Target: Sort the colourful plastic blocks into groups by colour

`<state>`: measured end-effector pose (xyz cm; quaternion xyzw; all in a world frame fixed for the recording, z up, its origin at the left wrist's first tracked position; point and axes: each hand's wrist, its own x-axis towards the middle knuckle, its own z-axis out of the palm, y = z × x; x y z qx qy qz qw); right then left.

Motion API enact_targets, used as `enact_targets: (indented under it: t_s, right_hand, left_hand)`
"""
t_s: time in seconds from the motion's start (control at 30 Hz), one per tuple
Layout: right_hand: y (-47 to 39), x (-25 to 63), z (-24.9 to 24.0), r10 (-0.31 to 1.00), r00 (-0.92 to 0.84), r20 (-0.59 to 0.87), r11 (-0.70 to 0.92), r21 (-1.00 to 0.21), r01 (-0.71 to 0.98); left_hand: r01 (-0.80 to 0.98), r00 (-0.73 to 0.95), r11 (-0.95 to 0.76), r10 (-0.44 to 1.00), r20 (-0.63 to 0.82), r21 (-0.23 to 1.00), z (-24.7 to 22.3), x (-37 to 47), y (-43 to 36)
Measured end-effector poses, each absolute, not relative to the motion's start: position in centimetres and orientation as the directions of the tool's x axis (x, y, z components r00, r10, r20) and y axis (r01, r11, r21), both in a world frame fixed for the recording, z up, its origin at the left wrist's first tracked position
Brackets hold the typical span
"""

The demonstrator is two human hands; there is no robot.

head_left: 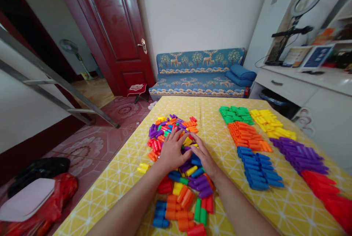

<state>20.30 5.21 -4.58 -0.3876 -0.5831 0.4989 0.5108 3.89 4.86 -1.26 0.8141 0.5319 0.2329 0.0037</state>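
My left hand [173, 151] lies over a mixed pile of small coloured plastic tubes [156, 146], its fingers stretched out and apart. Beside it, my right hand [205, 157] reaches in from the right with bent, slightly parted fingers at the pile's edge. The two thumbs come close together; whether the fingertips touch single pieces is hard to see. Nearer me are small same-colour groups: purple tubes [200, 184], orange tubes [180, 208], blue tubes [160, 214] and green tubes [200, 212]. Two yellow tubes [143, 168] lie left of my left wrist.
On the table's right side are stacked green [236, 114], orange [246, 136], blue [257, 168], yellow [271, 123], purple [298, 155] and red tubes [327, 195]. A patterned yellow cloth [110, 195] covers the table. A sofa [198, 78] stands beyond, a cabinet [291, 85] at right.
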Motion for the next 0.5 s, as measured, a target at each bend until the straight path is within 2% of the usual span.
enact_targets:
  t_s: [0.13, 0.23, 0.27, 0.33, 0.4, 0.5]
  right_hand:
    - [4.9, 19.9, -4.3, 0.967, -0.171, 0.189, 0.155, -0.969, -0.194]
    - [6.6, 20.0, -4.9, 0.978, -0.040, 0.206, 0.195, -0.961, -0.197]
    - [7.4, 20.2, -5.2, 0.971, 0.024, 0.239, 0.240, -0.962, -0.129]
    - [9.4, 20.5, -5.7, 0.928, 0.095, 0.361, 0.349, -0.930, 0.119]
    - [11.3, 20.8, -5.7, 0.893, 0.012, 0.450, 0.403, -0.812, 0.422]
    - [13.2, 20.7, -5.1, 0.908, -0.150, 0.391, 0.382, -0.626, 0.680]
  left_hand:
    - [0.883, 0.228, -0.372, 0.872, 0.433, 0.285, -1.7, 3.5, 5.5]
    - [0.877, 0.215, -0.370, 0.873, 0.438, 0.306, -1.9, 3.3, 5.5]
    - [0.875, 0.216, -0.372, 0.873, 0.438, 0.310, -1.9, 3.2, 5.5]
    - [0.871, 0.215, -0.377, 0.870, 0.445, 0.317, -1.9, 3.2, 5.4]
    - [0.865, 0.212, -0.384, 0.863, 0.458, 0.323, -1.9, 3.2, 5.3]
    - [0.859, 0.207, -0.393, 0.853, 0.480, 0.328, -1.9, 3.2, 5.4]
